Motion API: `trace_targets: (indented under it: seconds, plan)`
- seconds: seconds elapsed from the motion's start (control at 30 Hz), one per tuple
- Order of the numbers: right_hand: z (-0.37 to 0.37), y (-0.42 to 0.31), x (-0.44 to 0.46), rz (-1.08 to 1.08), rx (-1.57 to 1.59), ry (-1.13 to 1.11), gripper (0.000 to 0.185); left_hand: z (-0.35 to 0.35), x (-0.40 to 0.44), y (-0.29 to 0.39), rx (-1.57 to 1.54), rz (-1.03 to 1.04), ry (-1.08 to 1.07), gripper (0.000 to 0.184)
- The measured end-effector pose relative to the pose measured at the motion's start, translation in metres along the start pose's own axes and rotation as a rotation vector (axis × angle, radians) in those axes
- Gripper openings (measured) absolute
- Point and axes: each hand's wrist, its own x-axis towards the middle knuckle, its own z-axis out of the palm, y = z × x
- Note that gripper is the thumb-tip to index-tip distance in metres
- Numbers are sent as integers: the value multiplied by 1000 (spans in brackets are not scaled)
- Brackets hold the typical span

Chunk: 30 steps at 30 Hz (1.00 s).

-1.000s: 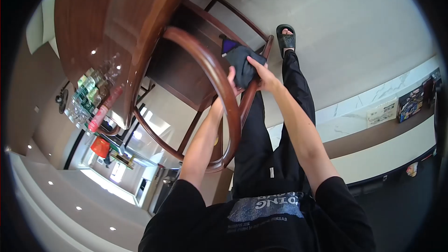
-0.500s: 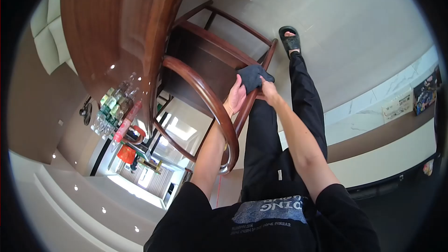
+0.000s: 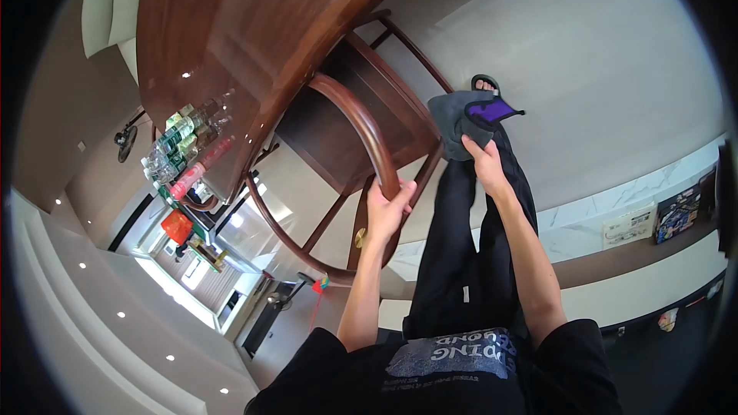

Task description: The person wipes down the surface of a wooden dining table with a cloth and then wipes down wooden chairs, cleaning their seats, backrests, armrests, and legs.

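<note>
A wooden chair (image 3: 354,115) with a dark seat and a curved armrest stands beside the glossy wooden table (image 3: 223,38). My left hand (image 3: 388,207) is wrapped round the end of the curved armrest. My right hand (image 3: 484,167) grips a dark grey cloth (image 3: 453,123), which hangs spread out above my legs, to the right of the chair. A purple patch with a black edge shows on the cloth's right side. The cloth hides part of my slippered foot (image 3: 485,84).
Several plastic bottles (image 3: 184,138) and a pink-red tube-like item (image 3: 201,167) are on the table's left part. A fan (image 3: 125,142) stands beyond. Boxes (image 3: 678,214) rest along the right wall. An orange-red object (image 3: 177,226) shows in the background.
My left hand has let go of the cloth and taken hold of the armrest. My right hand has moved the cloth right, off the chair, and it has opened out, showing purple.
</note>
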Motion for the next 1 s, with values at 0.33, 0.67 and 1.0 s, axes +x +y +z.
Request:
trace_targets:
  seconds: [0.33,0.67,1.0]
  plan:
    - [77,-51,-67,-580,-741,-511,37,24,-41,-41,89,195,-50,32]
    - [47,-66,-71,-25,317,-90,54,36,-80,-100,369,135,-74,40]
    - [-4,-103,-14,202,235,63,49,52,-113,-113,481,88,-6,55]
